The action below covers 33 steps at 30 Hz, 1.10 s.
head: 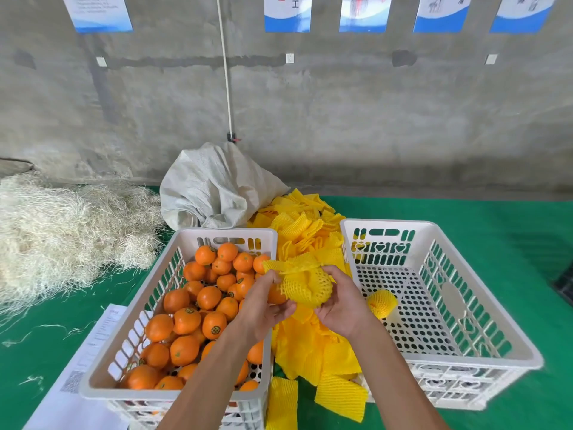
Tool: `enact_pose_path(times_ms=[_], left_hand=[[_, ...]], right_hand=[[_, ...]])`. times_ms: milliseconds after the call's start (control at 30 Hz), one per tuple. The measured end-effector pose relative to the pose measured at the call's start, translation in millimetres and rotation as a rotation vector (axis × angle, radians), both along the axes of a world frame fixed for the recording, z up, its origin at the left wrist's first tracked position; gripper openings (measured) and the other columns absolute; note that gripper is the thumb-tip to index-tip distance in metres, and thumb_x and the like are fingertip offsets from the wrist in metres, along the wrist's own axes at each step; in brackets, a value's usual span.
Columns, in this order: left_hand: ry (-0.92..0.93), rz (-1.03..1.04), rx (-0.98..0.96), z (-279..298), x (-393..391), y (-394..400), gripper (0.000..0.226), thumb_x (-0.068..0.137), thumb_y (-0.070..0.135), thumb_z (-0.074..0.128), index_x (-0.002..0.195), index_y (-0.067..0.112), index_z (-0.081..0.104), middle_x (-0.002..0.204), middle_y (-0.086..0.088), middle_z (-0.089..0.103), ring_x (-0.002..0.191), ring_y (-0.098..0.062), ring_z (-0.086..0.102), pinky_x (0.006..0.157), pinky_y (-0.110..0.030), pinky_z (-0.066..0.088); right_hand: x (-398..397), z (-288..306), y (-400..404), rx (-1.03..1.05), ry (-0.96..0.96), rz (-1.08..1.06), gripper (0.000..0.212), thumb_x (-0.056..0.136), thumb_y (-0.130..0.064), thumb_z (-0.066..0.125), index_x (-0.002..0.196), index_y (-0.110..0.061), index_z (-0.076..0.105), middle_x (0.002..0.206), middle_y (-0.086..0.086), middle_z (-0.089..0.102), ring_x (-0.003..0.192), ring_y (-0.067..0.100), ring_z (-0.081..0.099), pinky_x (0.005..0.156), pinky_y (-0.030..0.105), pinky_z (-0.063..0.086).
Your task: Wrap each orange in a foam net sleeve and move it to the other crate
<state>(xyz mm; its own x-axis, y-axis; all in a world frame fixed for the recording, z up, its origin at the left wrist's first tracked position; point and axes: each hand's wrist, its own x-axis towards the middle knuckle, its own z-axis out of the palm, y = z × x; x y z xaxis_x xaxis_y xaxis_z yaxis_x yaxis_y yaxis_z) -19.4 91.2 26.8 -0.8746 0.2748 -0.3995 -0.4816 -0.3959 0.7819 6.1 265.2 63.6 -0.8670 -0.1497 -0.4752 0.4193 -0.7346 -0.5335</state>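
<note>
Between the two crates I hold an orange inside a yellow foam net sleeve; the sleeve's loose end sticks out to the upper left. My left hand pinches the sleeve from the left, and my right hand cups the wrapped orange from below right. The left white crate holds several bare oranges. In the right white crate lies one wrapped orange near its left wall.
A heap of loose yellow foam sleeves fills the gap between the crates and runs back to a grey woven sack. Pale straw lies at the left on the green table. A printed sheet sits under the left crate.
</note>
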Motion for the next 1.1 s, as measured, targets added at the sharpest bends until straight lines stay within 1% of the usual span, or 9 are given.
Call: enact_pose_path(times_ms=[100, 200, 300, 433, 533, 633, 867, 1000, 1100], left_hand=[[-0.050, -0.056, 0.048, -1, 6, -2, 0.044, 0.095, 0.034, 0.067, 0.138, 0.026, 0.062, 0.122, -0.012, 0.074, 0.077, -0.025, 0.069, 0.060, -0.031, 0.060], [-0.110, -0.186, 0.179, 4, 12, -4, 0.067, 0.081, 0.029, 0.077, 0.144, 0.019, 0.056, 0.116, -0.015, 0.071, 0.075, -0.026, 0.067, 0.052, -0.028, 0.055], [-0.080, -0.302, 0.266, 12, 16, -1, 0.087, 0.072, 0.041, 0.090, 0.147, 0.015, 0.055, 0.115, -0.019, 0.066, 0.080, -0.030, 0.063, 0.051, -0.028, 0.054], [0.009, -0.402, 0.127, 13, 22, 9, 0.092, 0.070, 0.077, 0.077, 0.146, 0.029, 0.058, 0.128, -0.016, 0.064, 0.090, -0.030, 0.063, 0.061, -0.031, 0.055], [0.010, -0.406, 0.163, 10, 27, 13, 0.098, 0.066, 0.083, 0.076, 0.146, 0.030, 0.057, 0.137, -0.018, 0.060, 0.096, -0.031, 0.061, 0.067, -0.036, 0.056], [0.039, -0.357, 0.143, 9, 27, 17, 0.090, 0.064, 0.075, 0.084, 0.141, 0.033, 0.063, 0.142, -0.016, 0.062, 0.100, -0.033, 0.060, 0.072, -0.038, 0.057], [0.095, -0.249, 0.195, 7, 23, 20, 0.082, 0.075, 0.040, 0.083, 0.145, 0.007, 0.056, 0.123, -0.019, 0.067, 0.092, -0.030, 0.066, 0.073, -0.031, 0.058], [0.116, -0.286, 0.286, 7, 24, 17, 0.071, 0.077, 0.037, 0.079, 0.142, 0.016, 0.060, 0.136, -0.013, 0.067, 0.105, -0.029, 0.067, 0.083, -0.036, 0.057], [0.129, -0.267, 0.364, 7, 26, 21, 0.088, 0.075, 0.036, 0.083, 0.152, 0.012, 0.049, 0.146, -0.014, 0.060, 0.119, -0.032, 0.062, 0.092, -0.040, 0.053]], right_hand=[[-1, 4, 2, -0.044, -0.027, 0.029, 0.032, 0.092, -0.029, 0.072, 0.115, -0.008, 0.072, 0.105, 0.014, 0.076, 0.085, 0.028, 0.075, 0.073, 0.037, 0.062], [-2, 8, 3, -0.068, 0.021, 0.048, 0.034, 0.095, -0.031, 0.068, 0.119, -0.006, 0.071, 0.110, 0.015, 0.075, 0.094, 0.027, 0.073, 0.086, 0.038, 0.059], [-2, 11, 2, -0.076, 0.096, 0.043, 0.033, 0.088, -0.032, 0.068, 0.106, -0.004, 0.076, 0.101, 0.014, 0.077, 0.084, 0.023, 0.077, 0.068, 0.035, 0.065], [-4, 13, -4, 0.201, 0.165, 0.016, 0.036, 0.095, -0.040, 0.067, 0.112, -0.010, 0.076, 0.113, 0.012, 0.077, 0.101, 0.024, 0.075, 0.084, 0.037, 0.060], [-5, 11, -5, 0.381, 0.198, -0.082, 0.037, 0.096, -0.042, 0.067, 0.108, -0.008, 0.075, 0.105, 0.011, 0.078, 0.095, 0.023, 0.077, 0.072, 0.033, 0.061], [-4, 7, -2, 0.417, 0.193, -0.143, 0.034, 0.097, -0.038, 0.067, 0.103, -0.005, 0.075, 0.101, 0.014, 0.079, 0.091, 0.025, 0.077, 0.066, 0.032, 0.062], [-8, -2, 2, 0.553, 0.156, -0.182, 0.046, 0.096, -0.039, 0.069, 0.106, 0.005, 0.072, 0.105, 0.024, 0.075, 0.099, 0.036, 0.073, 0.088, 0.056, 0.057], [-9, -9, 8, 0.499, 0.110, -0.188, 0.034, 0.093, -0.037, 0.073, 0.099, -0.004, 0.074, 0.103, 0.017, 0.077, 0.094, 0.033, 0.075, 0.079, 0.047, 0.061], [-7, -15, 12, 0.493, 0.114, -0.155, 0.035, 0.091, -0.037, 0.075, 0.094, -0.003, 0.074, 0.097, 0.017, 0.078, 0.083, 0.029, 0.077, 0.068, 0.039, 0.062]])
